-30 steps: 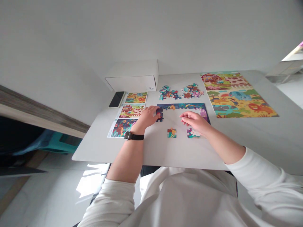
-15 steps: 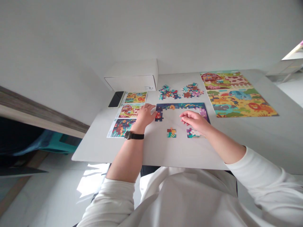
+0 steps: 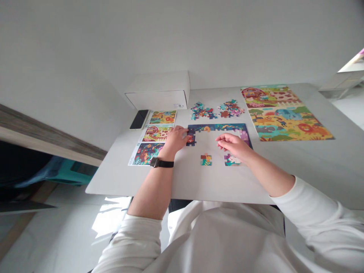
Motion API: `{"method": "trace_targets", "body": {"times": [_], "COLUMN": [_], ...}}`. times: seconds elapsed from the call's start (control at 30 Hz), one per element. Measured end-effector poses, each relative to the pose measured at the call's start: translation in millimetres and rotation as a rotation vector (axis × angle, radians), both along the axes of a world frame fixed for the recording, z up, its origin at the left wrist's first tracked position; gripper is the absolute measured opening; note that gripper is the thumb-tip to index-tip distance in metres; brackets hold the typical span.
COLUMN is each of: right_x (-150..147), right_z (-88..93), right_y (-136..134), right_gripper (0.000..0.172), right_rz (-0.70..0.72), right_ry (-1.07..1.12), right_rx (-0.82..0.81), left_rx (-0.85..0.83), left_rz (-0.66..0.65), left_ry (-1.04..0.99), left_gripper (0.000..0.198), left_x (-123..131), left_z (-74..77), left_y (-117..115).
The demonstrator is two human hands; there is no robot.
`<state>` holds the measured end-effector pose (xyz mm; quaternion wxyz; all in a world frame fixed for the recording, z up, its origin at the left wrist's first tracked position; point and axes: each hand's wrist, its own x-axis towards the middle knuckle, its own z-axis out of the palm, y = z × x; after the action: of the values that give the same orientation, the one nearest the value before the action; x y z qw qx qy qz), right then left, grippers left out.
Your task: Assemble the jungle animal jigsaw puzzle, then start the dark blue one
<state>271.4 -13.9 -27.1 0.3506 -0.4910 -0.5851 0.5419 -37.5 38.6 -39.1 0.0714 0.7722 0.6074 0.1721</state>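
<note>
A partly joined dark-blue jigsaw puzzle lies on the table, its pieces forming a top row and parts of both sides. My left hand rests at its left edge, fingers apart, the tips at the left-side pieces. Over the bare middle and right part hovers my right hand, with fingers loosely curled together and no piece showing in them. Below the frame are a loose teal and orange piece and some purple and white pieces, the latter partly under my right wrist.
Two heaps of loose pieces, left and right, lie behind the puzzle. A picture sheet, a phone and a white box are at left. Two finished puzzles lie at right.
My left hand has shifted very slightly, its fingers drawn a little lower at the puzzle's left edge. My right hand and the pieces stay as they were.
</note>
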Motion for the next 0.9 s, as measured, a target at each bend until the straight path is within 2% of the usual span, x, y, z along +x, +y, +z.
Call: {"method": "trace_targets", "body": {"times": [0.3, 0.4, 0.53, 0.63, 0.77, 0.9], "right_x": [0.2, 8.1, 45.4, 81.3, 105.0, 102.0], "right_z": [-2.6, -4.5, 2.0, 10.4, 11.7, 2.8], "right_y": [2.7, 11.5, 32.0, 45.7, 53.6, 54.8], "right_gripper": [0.031, 0.028, 0.021, 0.027, 0.033, 0.037], "right_rz": [0.002, -0.019, -0.164, -0.286, -0.247, -0.152], "right_ry": [0.004, -0.063, -0.380, -0.740, -1.025, -1.104], "right_rx": [0.025, 0.111, 0.396, 0.448, 0.398, 0.392], "left_rx": [0.031, 0.018, 0.012, 0.020, 0.023, 0.009], "left_rz": [0.011, -0.002, -0.005, -0.005, 0.012, 0.035], "left_ry": [-0.027, -0.020, -0.009, 0.000, 0.009, 0.021], "left_gripper": [0.037, 0.038, 0.040, 0.040, 0.041, 0.041], "left_x": [-0.2, -1.1, -2.6, -3.0, -3.0, -3.6], "left_z": [-6.4, -7.8, -10.5, -12.1, -13.5, -14.3], "left_y": [2.4, 3.3, 4.9, 5.8, 7.8, 10.0]}}
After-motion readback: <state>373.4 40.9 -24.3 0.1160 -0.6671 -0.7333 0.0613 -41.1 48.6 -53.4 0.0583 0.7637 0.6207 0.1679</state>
